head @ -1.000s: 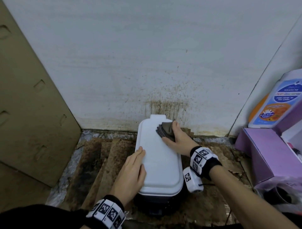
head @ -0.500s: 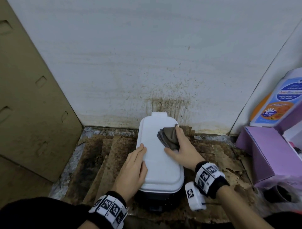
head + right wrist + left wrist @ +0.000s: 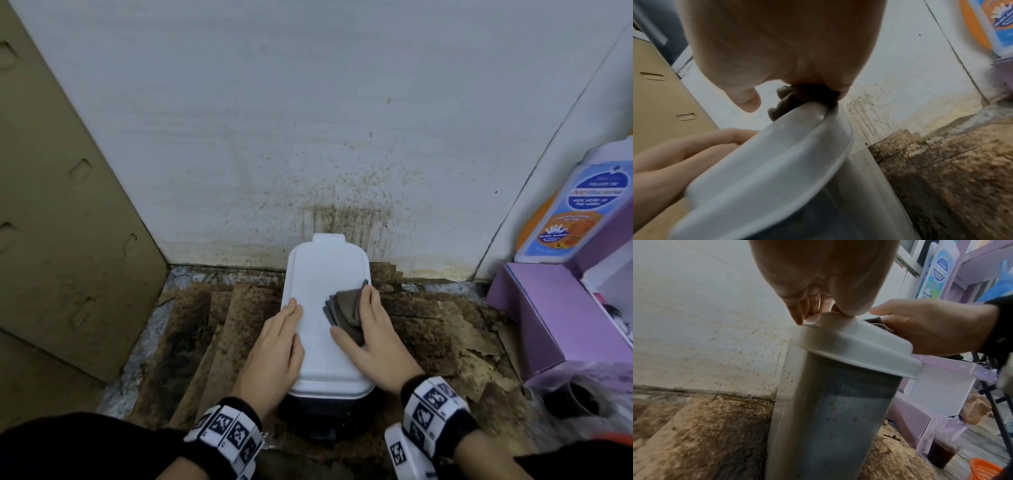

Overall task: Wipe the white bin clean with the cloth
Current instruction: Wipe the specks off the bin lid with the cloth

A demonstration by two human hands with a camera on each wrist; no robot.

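The white bin (image 3: 318,274) stands upright against the stained wall, with a white lid (image 3: 849,350) over a grey, speckled body (image 3: 828,418). A folded grey-brown cloth (image 3: 344,306) lies on the right half of the lid. My right hand (image 3: 363,318) presses the cloth down with flat fingers, its thumb spread on the lid beside it. In the right wrist view the cloth (image 3: 785,100) bunches under that hand (image 3: 787,65) at the lid's edge. My left hand (image 3: 295,320) rests flat on the lid's left edge, fingers straight, holding nothing.
A purple box (image 3: 548,315) and a bottle with a blue and orange label (image 3: 582,212) stand close on the right. A tan cardboard panel (image 3: 68,222) leans at the left. Stained brown cardboard sheets (image 3: 205,342) cover the floor. A cup of dark drink (image 3: 943,452) stands near the box.
My right hand has slid the cloth along the lid from its far end toward me. The left hand has stayed on the lid's left edge.
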